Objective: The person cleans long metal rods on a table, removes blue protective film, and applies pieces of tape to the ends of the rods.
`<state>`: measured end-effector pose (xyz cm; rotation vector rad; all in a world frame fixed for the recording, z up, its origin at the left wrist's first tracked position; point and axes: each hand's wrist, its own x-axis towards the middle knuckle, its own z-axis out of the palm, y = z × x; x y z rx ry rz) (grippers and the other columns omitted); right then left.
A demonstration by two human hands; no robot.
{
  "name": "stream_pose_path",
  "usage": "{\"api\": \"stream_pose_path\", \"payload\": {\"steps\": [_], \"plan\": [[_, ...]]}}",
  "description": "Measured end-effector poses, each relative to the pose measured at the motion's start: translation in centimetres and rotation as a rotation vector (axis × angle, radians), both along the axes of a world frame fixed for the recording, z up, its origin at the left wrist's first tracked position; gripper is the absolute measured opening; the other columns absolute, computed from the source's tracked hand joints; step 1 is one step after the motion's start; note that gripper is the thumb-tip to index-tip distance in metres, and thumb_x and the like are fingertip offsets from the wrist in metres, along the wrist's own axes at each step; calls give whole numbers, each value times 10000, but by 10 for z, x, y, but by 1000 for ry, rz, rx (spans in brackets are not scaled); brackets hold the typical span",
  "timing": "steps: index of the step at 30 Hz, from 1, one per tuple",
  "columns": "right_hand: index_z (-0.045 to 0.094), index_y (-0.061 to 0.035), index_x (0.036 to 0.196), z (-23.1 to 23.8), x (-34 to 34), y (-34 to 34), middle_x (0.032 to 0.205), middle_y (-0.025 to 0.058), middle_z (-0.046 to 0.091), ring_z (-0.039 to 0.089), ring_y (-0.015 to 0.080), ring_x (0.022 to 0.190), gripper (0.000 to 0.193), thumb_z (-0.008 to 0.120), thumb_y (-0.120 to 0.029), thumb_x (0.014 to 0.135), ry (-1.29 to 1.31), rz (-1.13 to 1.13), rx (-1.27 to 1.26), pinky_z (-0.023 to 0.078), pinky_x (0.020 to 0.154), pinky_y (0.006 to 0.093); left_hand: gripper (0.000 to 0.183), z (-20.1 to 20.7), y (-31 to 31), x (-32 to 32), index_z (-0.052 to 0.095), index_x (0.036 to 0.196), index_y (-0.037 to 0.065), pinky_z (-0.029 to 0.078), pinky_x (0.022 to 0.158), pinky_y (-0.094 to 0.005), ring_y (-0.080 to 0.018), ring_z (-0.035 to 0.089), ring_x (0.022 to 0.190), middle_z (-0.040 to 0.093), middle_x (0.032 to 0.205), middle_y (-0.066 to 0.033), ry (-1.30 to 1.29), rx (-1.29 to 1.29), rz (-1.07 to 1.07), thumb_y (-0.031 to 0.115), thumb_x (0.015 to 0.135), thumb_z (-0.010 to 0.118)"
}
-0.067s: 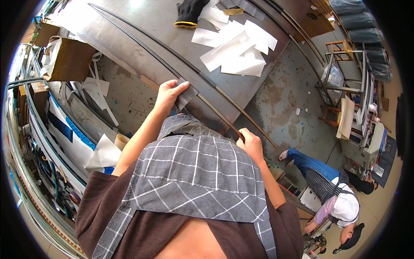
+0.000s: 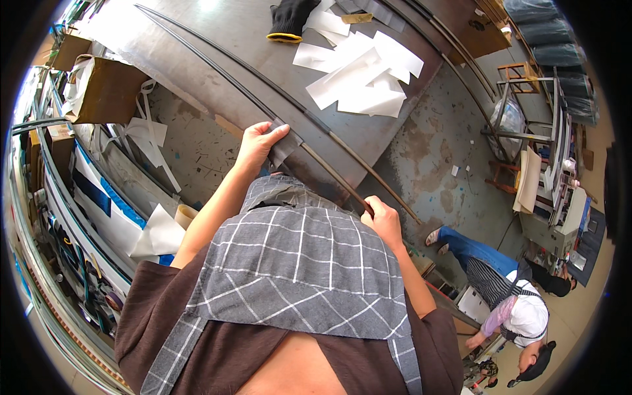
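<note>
A long thin rod (image 2: 328, 169) lies slantwise over the metal table, dark at its far part and brownish nearer me. My right hand (image 2: 384, 221) is closed round its near end, just past the table edge. Further up the same rod, my left hand (image 2: 255, 148) pinches a small dark grey sheet (image 2: 284, 149) against it, thumb on top. Whether that sheet goes fully round the rod, I cannot tell. A second, similar rod (image 2: 368, 170) runs alongside on the right, touched by neither hand; its near end sticks out beyond the table.
White paper sheets (image 2: 355, 72) and a black glove (image 2: 289, 20) with a yellow cuff lie on the metal table (image 2: 237, 36). More rods (image 2: 454, 45) cross its far right. At left are a cardboard box (image 2: 108, 89) and racked long strips. A person (image 2: 507, 289) works at right.
The other person's arm at the right has shifted slightly. My hands and the rods stay where they were.
</note>
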<state>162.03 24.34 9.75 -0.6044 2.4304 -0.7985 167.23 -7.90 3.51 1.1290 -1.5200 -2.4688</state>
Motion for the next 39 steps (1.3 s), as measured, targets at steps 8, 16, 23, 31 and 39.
{"api": "stream_pose_path", "payload": {"steps": [8,16,23,31,39], "plan": [[597,-4,790,0,-17,-29,623,98,615,617,155,526,294,695,-276,842,-456,-130,-127,486,534,300,162,-2,-12,7,681,919,55,482,682,-249,-74,605,712,686,827,0,48,86,-43,175,832,747],[538,-26,685,-26,-23,-170,528,75,567,546,123,419,438,721,-385,856,-575,-102,-192,426,403,278,149,-11,0,21,681,948,39,507,706,-252,-102,631,750,684,852,-17,112,150,-7,124,829,711],[570,-15,891,-17,-16,-141,645,67,627,549,100,487,287,703,-270,881,-931,-201,-257,416,425,243,244,-13,2,30,682,809,48,488,600,-266,-121,606,621,652,727,-37,50,197,87,280,883,683],[559,-5,915,-4,11,-110,699,71,676,661,124,652,193,672,-160,892,-418,-146,-178,501,596,301,490,8,-8,40,628,1136,96,416,883,-330,-128,556,978,643,1088,-18,-28,-243,273,509,1015,394],[557,-11,910,-9,2,-110,697,100,669,586,111,537,181,619,-179,934,-617,-82,-250,456,497,270,480,60,25,51,421,1389,-5,387,1073,-361,-198,492,1268,508,1380,-116,193,575,224,266,1001,504]]}}
